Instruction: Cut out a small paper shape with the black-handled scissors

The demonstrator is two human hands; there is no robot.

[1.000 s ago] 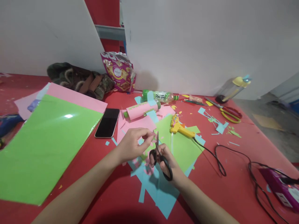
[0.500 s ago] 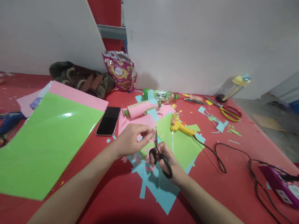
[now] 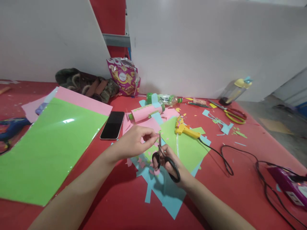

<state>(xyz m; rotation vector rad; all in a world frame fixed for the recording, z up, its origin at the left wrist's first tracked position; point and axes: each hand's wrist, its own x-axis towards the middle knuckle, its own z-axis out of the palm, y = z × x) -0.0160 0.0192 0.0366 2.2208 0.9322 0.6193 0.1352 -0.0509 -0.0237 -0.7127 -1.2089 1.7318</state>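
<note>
My right hand [image 3: 170,159] is closed on black-handled scissors [image 3: 160,143], fingers through the loops and blades pointing up and away from me. Just left of the blades, my left hand [image 3: 137,140] pinches a tiny piece of pink paper [image 3: 157,135], mostly hidden by the fingertips. Beneath both hands lie blue paper [image 3: 171,198], green paper [image 3: 192,156] and several small pink paper cutouts [image 3: 141,163]. A yellow glue gun [image 3: 188,131] rests on the green paper. Behind the hands lies a bottle wrapped in pink paper [image 3: 146,111].
A phone [image 3: 112,125] and a large green sheet in clear film [image 3: 55,143] lie left. At the back are a snack bag [image 3: 124,76], a green bottle [image 3: 165,99], larger scissors [image 3: 233,115] and a clear bottle [image 3: 233,92]. A black cord runs near a purple power strip [image 3: 287,185].
The view has shifted slightly. The scissors' handle loops have spread a little wider apart. My left hand stays at the blades, still pinching the pink paper.
</note>
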